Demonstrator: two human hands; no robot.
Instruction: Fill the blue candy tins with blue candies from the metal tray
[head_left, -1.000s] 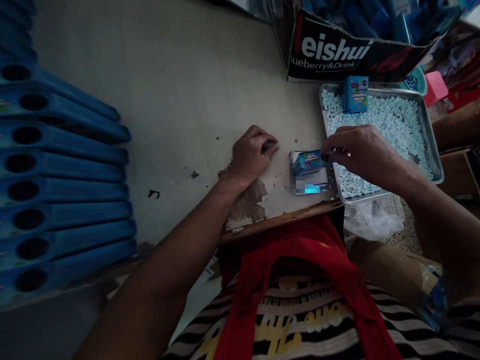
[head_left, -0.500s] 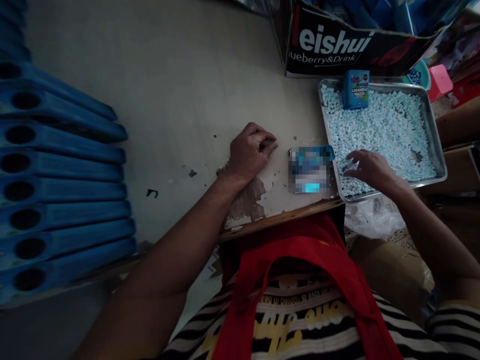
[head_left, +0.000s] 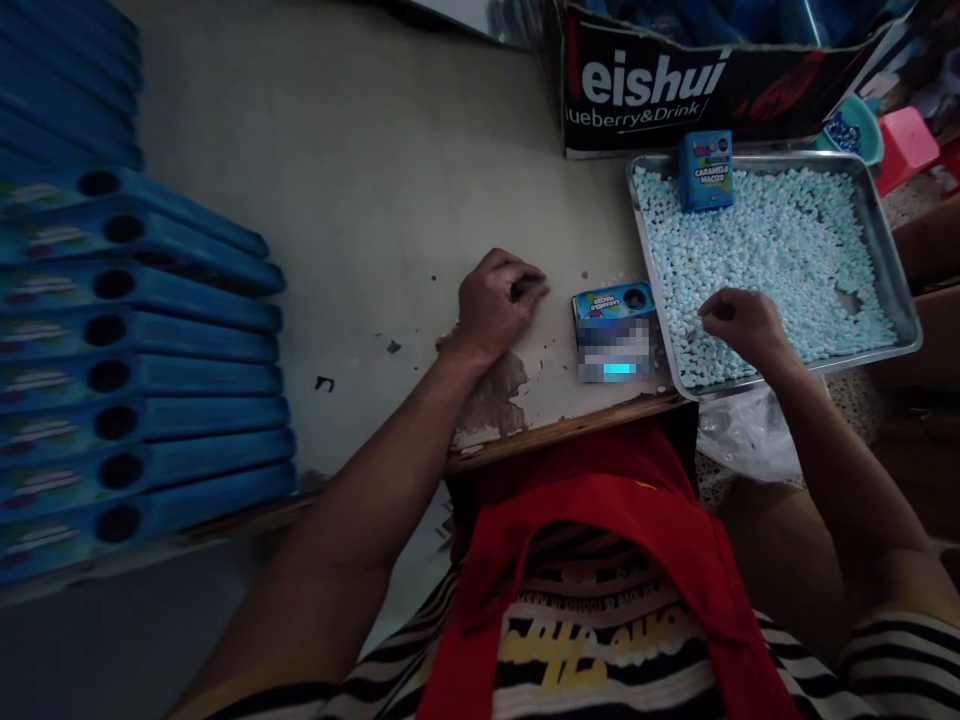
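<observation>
Right hand [head_left: 739,325] low over pale blue candies [head_left: 780,250] in a metal tray [head_left: 896,270]; left hand [head_left: 499,305] resting on the table [head_left: 375,180].

Right fingers drawn together, thumb to forefinger, just above the candy layer near the tray's near-left corner; possibly pinching a piece or two, too small to tell. Left curled into a loose fist on the chipped table, nothing visible in its grip. Between both hands, flat on the table and just beside the tray's left rim: a small blue candy box [head_left: 611,300], lower part blurred. Second blue box [head_left: 706,170] upright at the tray's far edge, below a black cardboard carton [head_left: 675,90]. Stack of blue packs [head_left: 150,350] at far left.
</observation>
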